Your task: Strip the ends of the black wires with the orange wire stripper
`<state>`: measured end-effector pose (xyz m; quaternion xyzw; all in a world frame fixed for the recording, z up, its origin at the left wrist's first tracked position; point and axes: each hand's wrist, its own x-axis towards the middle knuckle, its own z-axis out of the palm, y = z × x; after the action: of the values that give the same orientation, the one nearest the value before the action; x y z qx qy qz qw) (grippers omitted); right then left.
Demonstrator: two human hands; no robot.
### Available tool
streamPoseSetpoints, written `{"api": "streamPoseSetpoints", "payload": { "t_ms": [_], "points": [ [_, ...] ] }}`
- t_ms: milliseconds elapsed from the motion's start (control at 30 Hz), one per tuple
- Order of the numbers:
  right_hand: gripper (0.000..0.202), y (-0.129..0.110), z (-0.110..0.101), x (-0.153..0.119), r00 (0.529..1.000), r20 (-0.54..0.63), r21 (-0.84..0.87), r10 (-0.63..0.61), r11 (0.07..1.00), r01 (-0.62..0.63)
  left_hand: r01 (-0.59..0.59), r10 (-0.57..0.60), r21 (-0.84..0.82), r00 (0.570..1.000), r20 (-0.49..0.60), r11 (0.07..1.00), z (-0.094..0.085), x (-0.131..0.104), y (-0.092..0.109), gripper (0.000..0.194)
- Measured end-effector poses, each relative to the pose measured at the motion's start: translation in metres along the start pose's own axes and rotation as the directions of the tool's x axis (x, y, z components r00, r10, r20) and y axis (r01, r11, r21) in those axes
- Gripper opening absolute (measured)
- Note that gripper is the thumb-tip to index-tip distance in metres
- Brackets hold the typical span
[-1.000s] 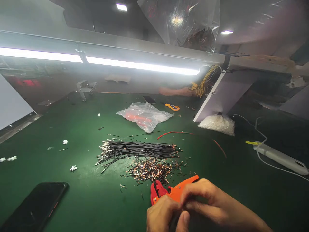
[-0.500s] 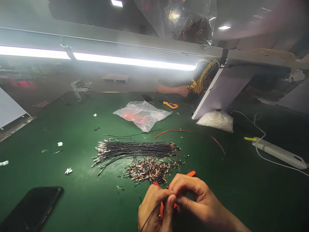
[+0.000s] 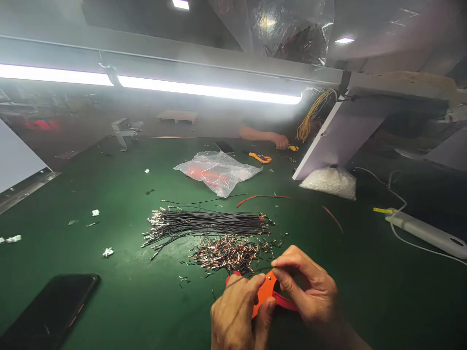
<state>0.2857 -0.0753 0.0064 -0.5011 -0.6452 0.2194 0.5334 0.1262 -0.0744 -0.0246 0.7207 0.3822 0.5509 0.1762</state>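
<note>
My left hand (image 3: 239, 308) is closed, thumb and forefinger curled at the near edge of an orange-and-red hand tool that looks like a wire stripper (image 3: 265, 291). A thin black wire (image 3: 257, 273) runs past these fingers toward my right hand (image 3: 310, 287). That hand pinches the wire's end between thumb and fingertips, just above the tool. The tool's red handle shows below my right hand; the rest is partly hidden by my fingers. Beyond the hands lie a heap of short wire offcuts with copper ends (image 3: 229, 253) and a bundle of black wires (image 3: 211, 223) with metal terminals at the left.
A phone (image 3: 51, 308) lies at the left front. Farther back are a plastic bag with red contents (image 3: 219, 172), an orange-yellow tool (image 3: 260, 158) and a bag of white pieces (image 3: 330, 183). A power strip (image 3: 425, 231) is at right. Across the table, another person's hand (image 3: 280, 141) holds a yellow tool.
My right hand has moved right and slightly up, away from my left hand, exposing more of the orange tool. The other person's hand has lowered to the table. The view has shifted slightly.
</note>
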Motion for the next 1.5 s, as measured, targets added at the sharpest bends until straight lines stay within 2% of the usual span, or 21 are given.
{"api": "streamPoseSetpoints", "payload": {
  "t_ms": [67,133,233,367,567,700,767,867,933,1067,1133,1200,1300,1367,1400,1433,1500],
  "points": [
    [0.011,0.002,-0.003,0.002,0.997,-0.055,0.008,0.054,0.999,-0.054,0.019,-0.019,0.045,1.000,0.012,0.999,0.000,0.000,0.000,0.027],
    [0.011,0.003,-0.004,0.005,0.996,-0.053,0.022,0.067,0.998,-0.066,0.049,-0.051,0.055,0.998,0.027,0.997,-0.001,0.000,-0.002,0.030],
    [0.013,0.002,-0.003,0.006,0.996,0.081,0.003,-0.027,1.000,0.027,0.063,-0.064,0.026,0.997,0.042,0.998,-0.004,0.002,-0.007,0.033],
    [0.017,-0.001,0.006,0.002,0.955,0.234,-0.006,-0.181,0.982,0.188,0.078,-0.076,-0.055,0.996,0.044,0.995,-0.009,0.006,-0.011,0.028],
    [0.019,0.001,0.012,-0.001,0.944,0.240,-0.060,-0.228,0.967,0.249,-0.030,0.034,-0.160,0.999,0.027,0.987,-0.010,0.011,-0.009,0.018],
    [0.013,0.004,-0.001,0.004,0.933,0.294,-0.165,-0.209,0.950,0.265,-0.026,0.018,-0.132,0.998,-0.062,0.991,-0.008,0.011,-0.008,0.017],
    [0.019,0.006,-0.012,0.009,0.923,0.348,-0.254,-0.164,0.931,0.261,-0.072,0.066,-0.108,0.996,-0.057,0.992,-0.010,0.012,-0.008,0.018],
    [0.025,0.007,-0.027,0.014,0.901,0.435,-0.386,-0.011,0.901,0.197,-0.162,0.167,-0.079,0.984,0.062,0.984,-0.015,0.015,-0.008,0.021],
    [0.031,0.008,-0.033,0.015,0.859,0.501,-0.454,0.106,0.877,0.157,-0.209,0.215,-0.069,0.970,0.114,0.976,-0.018,0.016,-0.006,0.019],
    [0.049,0.014,-0.044,0.004,0.766,0.569,-0.537,0.300,0.841,0.070,-0.231,0.235,-0.057,0.969,0.080,0.971,-0.017,0.017,-0.001,0.017],
    [0.076,0.019,-0.050,-0.003,0.740,0.573,-0.548,0.353,0.836,0.026,-0.191,0.196,-0.085,0.979,0.063,0.978,-0.016,0.018,-0.002,0.019],
    [0.089,0.023,-0.055,-0.008,0.736,0.554,-0.564,0.389,0.825,-0.012,-0.124,0.129,-0.137,0.991,0.031,0.983,-0.017,0.018,-0.002,0.021],
    [0.090,0.020,-0.055,-0.007,0.736,0.544,-0.564,0.404,0.825,-0.036,-0.001,0.000,-0.170,1.000,-0.006,0.985,-0.019,0.019,-0.002,0.019],
    [0.079,0.013,-0.050,-0.003,0.733,0.562,-0.544,0.382,0.839,-0.020,0.136,-0.137,-0.181,0.991,0.010,0.974,-0.021,0.023,0.001,0.014],
    [0.069,0.008,-0.046,0.000,0.740,0.567,-0.537,0.363,0.843,-0.002,0.257,-0.254,-0.214,0.966,0.044,0.942,-0.022,0.027,0.004,0.011],
    [0.060,0.003,-0.043,0.002,0.747,0.575,-0.530,0.334,0.847,0.030,0.395,-0.384,-0.263,0.919,0.094,0.880,-0.023,0.031,0.007,0.011],
    [0.047,-0.005,-0.039,0.006,0.766,0.572,-0.530,0.292,0.844,0.074,0.671,-0.633,-0.377,0.736,0.239,0.638,-0.029,0.044,0.012,0.023]
  ]
}}
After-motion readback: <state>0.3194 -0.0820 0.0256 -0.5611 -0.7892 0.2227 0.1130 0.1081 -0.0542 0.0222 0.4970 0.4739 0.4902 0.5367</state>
